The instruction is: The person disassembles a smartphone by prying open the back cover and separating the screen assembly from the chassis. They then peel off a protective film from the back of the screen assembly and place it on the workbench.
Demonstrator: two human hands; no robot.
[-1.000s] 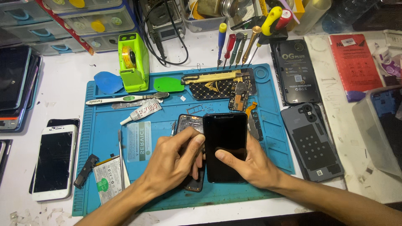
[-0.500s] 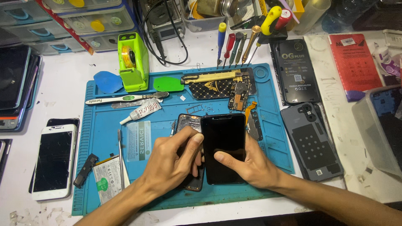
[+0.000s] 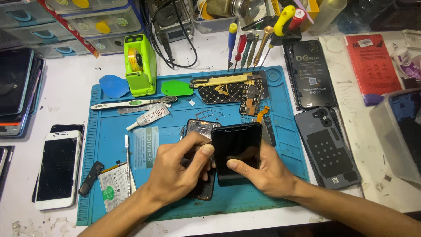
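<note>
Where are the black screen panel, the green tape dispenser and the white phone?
black screen panel (image 3: 237, 147), head view, middle of the glass.
green tape dispenser (image 3: 140, 66), head view, its top face.
white phone (image 3: 58, 169), head view, middle of its dark screen.

We look down on a white bench, scuffed and littered with small flakes along its near edge. A blue work mat covers its middle. Clear plastic drawer boxes line the far left edge. The light falls bright and even, with soft shadows.
</note>
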